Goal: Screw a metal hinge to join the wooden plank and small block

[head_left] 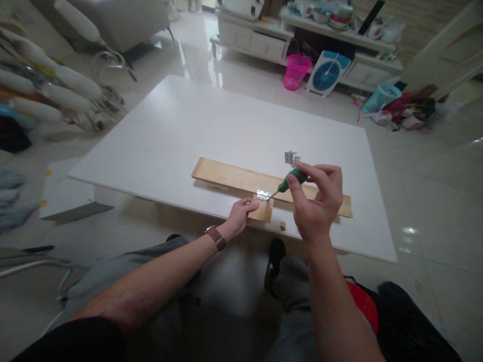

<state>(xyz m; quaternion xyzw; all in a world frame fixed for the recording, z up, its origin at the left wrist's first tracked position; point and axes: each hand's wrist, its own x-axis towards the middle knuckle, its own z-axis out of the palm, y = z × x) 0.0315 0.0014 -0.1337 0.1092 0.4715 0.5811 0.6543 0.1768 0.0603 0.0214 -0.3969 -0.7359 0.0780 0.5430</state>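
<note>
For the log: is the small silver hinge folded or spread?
Spread flat: the small silver metal hinge lies open across the long pale wooden plank and small wooden block, green-handled screwdriver tip on it.

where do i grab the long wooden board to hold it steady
Grip the long wooden board at its bare left end, coming from the left. It lies flat on the white table, so pinch across its long edges; the hinge and screwdriver crowd the middle.
</note>
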